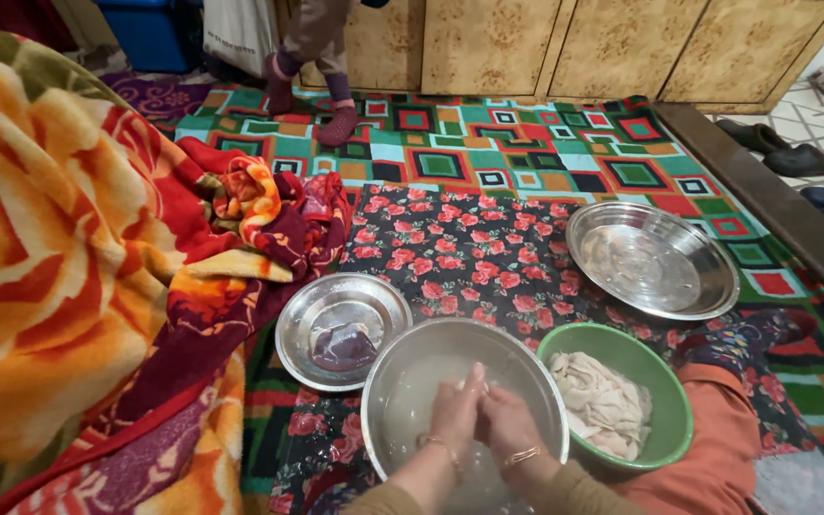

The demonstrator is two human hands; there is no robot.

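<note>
Head view only: your left hand [457,405] and right hand [510,426] are pressed together down in the big steel bowl [402,381], in cloudy water. Fingers look curled close against each other, but you can't tell if anything's held between them. Green bowl [671,405] just right of it holds pale strips [603,405], within easy reach. Small steel bowl [302,319] to the left has one dark reddish piece [343,345]. The wide steel plate [717,262] sits farther off on the flowered cloth [469,253]. Blanket [59,267] bunched at your left.
</note>
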